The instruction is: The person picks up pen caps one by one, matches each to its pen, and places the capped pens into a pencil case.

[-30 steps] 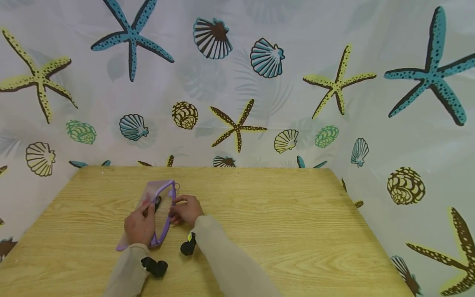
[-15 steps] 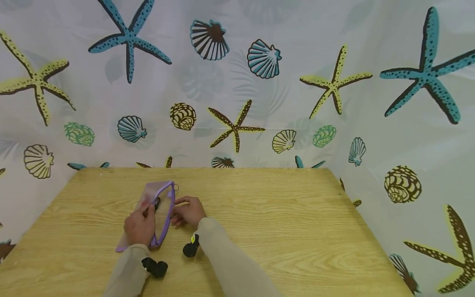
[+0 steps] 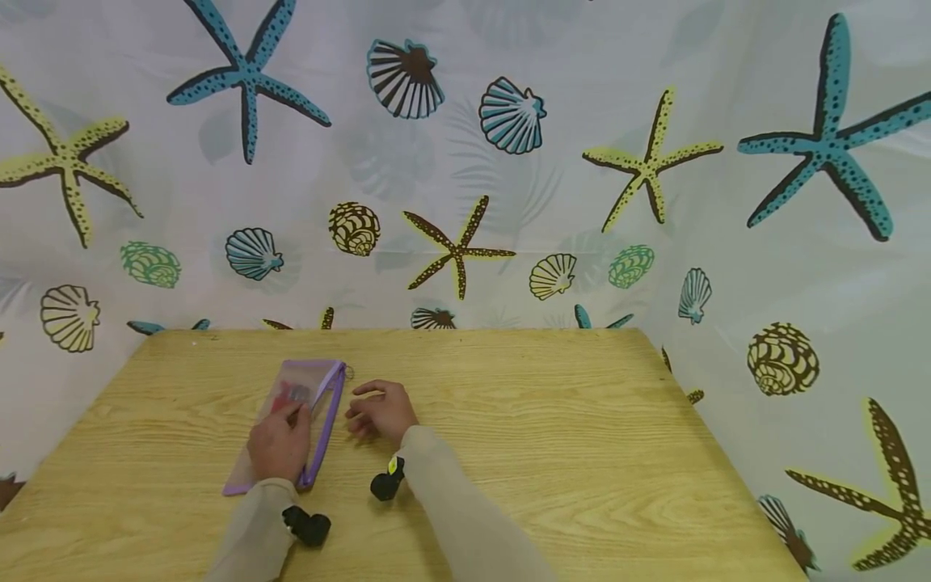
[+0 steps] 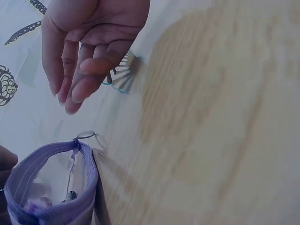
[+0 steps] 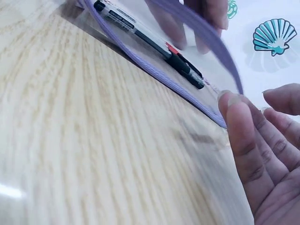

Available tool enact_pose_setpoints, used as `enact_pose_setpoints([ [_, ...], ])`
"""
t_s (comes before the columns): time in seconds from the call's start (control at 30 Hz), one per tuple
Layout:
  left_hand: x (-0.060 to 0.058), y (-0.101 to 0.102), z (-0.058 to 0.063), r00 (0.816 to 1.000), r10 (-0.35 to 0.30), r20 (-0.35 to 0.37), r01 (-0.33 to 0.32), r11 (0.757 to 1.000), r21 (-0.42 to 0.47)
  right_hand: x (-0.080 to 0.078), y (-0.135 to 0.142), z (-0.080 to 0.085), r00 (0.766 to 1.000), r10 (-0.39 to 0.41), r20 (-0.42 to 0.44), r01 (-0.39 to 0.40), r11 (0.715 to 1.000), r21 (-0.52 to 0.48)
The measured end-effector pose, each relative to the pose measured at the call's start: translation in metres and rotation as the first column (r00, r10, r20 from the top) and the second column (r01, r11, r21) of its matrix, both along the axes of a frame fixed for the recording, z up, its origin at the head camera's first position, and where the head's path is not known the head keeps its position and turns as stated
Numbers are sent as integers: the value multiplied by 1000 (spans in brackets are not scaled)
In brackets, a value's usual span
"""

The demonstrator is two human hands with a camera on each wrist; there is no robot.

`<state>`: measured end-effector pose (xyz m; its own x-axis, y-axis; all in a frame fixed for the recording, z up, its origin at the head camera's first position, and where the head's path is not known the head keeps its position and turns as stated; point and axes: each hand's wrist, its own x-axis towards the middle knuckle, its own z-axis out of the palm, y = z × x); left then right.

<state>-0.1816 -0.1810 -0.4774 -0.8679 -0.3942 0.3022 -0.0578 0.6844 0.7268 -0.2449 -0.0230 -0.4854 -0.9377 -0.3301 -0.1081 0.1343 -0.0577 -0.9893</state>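
Observation:
A see-through zip pouch [image 3: 250, 465] with purple edging lies on the table, its zipper mouth gaping. My left hand [image 3: 280, 446] pinches one side of that mouth between thumb and fingers. Inside the pouch, a black-capped pen [image 5: 140, 35] shows with another dark and red pen-like piece beside it. Something red [image 3: 282, 396] shows through the pouch's upper part. To the right of the pouch is my right hand [image 3: 387, 414], holding nothing, its fingers loosely bent and just off the purple rim [image 4: 91, 180].
A small ring [image 3: 349, 373] hangs at the pouch's far corner. The wood-grain table [image 3: 553, 453] stretches away to the right. A white curtain [image 3: 436, 145] printed with starfish and shells stands behind the table and along its sides.
My right hand has let go of the pouch's rim and drawn off to the right. The mouth looks narrower from above, and the pen seen in it earlier is now covered.

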Motion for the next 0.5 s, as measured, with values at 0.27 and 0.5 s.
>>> enact_pose_setpoints([
  [0.27,2,2,1,999,-34,-24,34,999,-25,1,22,11,999,14,-38,-13,1000,21],
  [0.5,3,4,6,997,-60,-44,57,997,-46,3,50,18,994,8,-112,4,995,104],
])
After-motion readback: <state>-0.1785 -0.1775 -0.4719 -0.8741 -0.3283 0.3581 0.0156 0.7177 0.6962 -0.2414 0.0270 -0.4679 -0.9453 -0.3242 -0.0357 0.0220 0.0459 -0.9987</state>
